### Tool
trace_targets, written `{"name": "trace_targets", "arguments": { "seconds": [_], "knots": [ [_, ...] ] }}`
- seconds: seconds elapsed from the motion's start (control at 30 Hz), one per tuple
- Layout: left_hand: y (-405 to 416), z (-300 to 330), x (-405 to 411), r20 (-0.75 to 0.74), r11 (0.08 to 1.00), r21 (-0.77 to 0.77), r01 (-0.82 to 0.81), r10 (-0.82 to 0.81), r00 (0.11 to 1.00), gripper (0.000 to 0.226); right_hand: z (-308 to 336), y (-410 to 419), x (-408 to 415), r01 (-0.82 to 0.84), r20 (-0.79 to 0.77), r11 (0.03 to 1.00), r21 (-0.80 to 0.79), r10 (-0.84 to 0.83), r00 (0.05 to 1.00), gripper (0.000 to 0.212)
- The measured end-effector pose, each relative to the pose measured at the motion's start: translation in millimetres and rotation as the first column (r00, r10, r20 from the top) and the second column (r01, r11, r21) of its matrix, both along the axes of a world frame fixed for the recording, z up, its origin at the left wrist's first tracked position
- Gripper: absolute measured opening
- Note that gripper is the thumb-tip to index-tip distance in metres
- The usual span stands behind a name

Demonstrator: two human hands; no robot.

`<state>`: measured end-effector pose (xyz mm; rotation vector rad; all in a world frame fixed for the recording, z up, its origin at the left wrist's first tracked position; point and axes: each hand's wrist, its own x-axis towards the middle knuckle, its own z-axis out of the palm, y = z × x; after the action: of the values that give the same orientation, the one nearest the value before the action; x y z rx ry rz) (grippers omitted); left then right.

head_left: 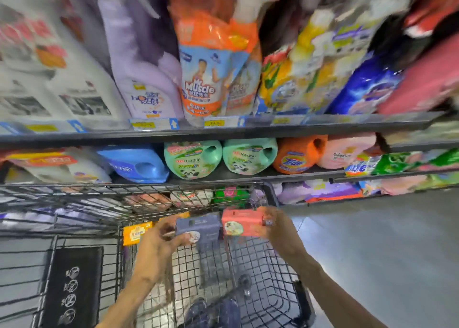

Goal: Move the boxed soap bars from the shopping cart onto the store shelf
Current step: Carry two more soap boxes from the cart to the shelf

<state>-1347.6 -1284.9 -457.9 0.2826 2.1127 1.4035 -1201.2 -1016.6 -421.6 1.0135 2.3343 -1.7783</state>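
Transfer step: left hand [159, 240] grips blue box [198, 228], right hand [270, 224] red box [242, 222] (above cart [260, 278]); next, shelf [223, 129] placement.

Detergent jugs [221, 157] crowding shelf [223, 129]; cart rim [134, 186] just below.

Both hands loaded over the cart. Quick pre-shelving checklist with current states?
1. Left hand grip on blue-grey soap box: ok, fingers and thumb wrap it.
2. Right hand grip on red soap box: ok, held at its right end.
3. Boxes lifted clear of the shopping cart rim: cannot tell, they sit level with it.
4. Free slot on the store shelf: cannot tell, the visible tiers hold detergent jugs and pouches.
5. Stock left in cart: not ok, an orange box remains.
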Motion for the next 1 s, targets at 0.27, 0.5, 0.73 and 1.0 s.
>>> {"name": "trace_targets", "arguments": {
  "seconds": [0.27, 0.5, 0.73, 1.0],
  "knots": [
    [48.5, 168.3, 3.9, -0.145, 0.978, 0.14, 0.155, -0.135, 0.98, 0.043, 131.7, 50.1, 77.7, 0.308, -0.152, 0.951, 0.019, -0.302, 0.941, 0.05],
    [131.7, 302.3, 48.0, -0.337, 0.909, 0.215, 0.356, -0.273, 0.901, 0.043, 279.5, 79.2, 178.5, 0.496, -0.326, 0.864, 0.085, -0.446, 0.833, 0.045],
    [231.5, 378.4, 137.3, -0.461, 0.803, 0.269, 0.532, -0.378, 0.803, 0.039, 350.4, 124.1, 293.8, 0.623, -0.44, 0.768, 0.15, -0.512, 0.738, 0.046],
    [364.7, 420.1, 274.3, -0.558, 0.729, 0.292, 0.619, -0.395, 0.73, 0.04, 394.9, 221.4, 444.1, 0.711, -0.512, 0.692, 0.124, -0.569, 0.643, 0.047]
  ]
}}
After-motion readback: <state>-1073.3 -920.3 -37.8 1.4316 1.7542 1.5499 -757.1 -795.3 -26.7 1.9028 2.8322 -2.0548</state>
